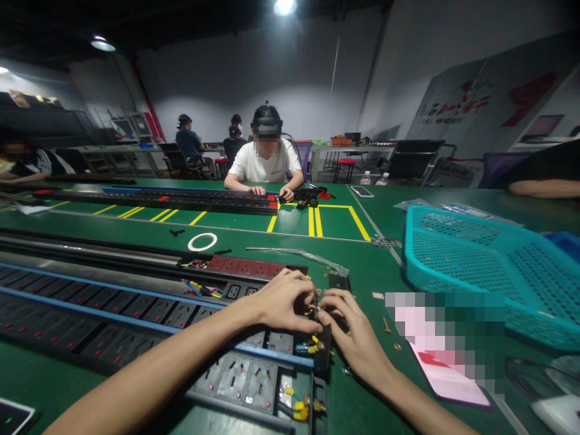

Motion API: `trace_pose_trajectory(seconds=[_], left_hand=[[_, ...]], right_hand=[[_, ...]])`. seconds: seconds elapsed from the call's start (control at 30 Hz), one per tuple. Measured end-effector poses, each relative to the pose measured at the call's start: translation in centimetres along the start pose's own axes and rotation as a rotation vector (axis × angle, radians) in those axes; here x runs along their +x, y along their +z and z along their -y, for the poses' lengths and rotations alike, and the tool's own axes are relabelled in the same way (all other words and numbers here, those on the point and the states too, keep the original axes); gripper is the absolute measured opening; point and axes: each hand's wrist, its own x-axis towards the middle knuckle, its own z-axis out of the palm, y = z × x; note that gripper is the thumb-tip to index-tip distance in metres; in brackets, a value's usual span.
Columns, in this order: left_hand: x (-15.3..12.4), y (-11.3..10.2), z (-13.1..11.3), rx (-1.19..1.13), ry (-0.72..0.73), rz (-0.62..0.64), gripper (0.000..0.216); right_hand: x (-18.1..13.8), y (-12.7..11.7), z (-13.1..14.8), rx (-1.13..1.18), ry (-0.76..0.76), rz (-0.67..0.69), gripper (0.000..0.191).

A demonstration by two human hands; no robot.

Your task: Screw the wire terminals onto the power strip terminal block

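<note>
Long black power strips (pixel 113 308) with rows of sockets lie on the green table in front of me. At the open right end of one strip, yellow-sleeved wires (pixel 312 347) show. My left hand (pixel 283 300) curls over that end, fingers pinched on a small part I cannot make out. My right hand (pixel 351 329) meets it from the right, fingers also closed around the strip's black end piece (pixel 324 356). More yellow connectors (pixel 299 411) sit in the nearer strip's end.
A teal mesh basket (pixel 489 266) stands at the right. A pink card (pixel 448 374) lies beside my right forearm. A white ring (pixel 202 241) and a clear plastic bag (pixel 299 255) lie beyond the strips. Another person (pixel 265 160) works at more strips across the table.
</note>
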Motion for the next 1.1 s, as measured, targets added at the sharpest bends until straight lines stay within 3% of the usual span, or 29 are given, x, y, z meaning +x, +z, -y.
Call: trace_pose_trajectory(seconds=[0.17,0.4,0.77,1.1], left_hand=[[0.0,0.08,-0.17,0.012,0.0,0.001,0.047],[-0.02,0.18,-0.08,0.039,-0.006,0.009,0.046],[-0.15,0.31,-0.05,0.026,-0.017,0.014,0.048],[-0.1,0.23,0.01,0.011,-0.003,0.03,0.047]], right_hand=[[0.08,0.27,-0.09,-0.059,0.029,0.008,0.028],[0.15,-0.08,0.24,-0.014,0.014,0.013,0.021],[0.12,0.3,-0.15,-0.048,0.014,0.017,0.032],[0.09,-0.03,-0.64,0.037,-0.017,0.033,0.009]])
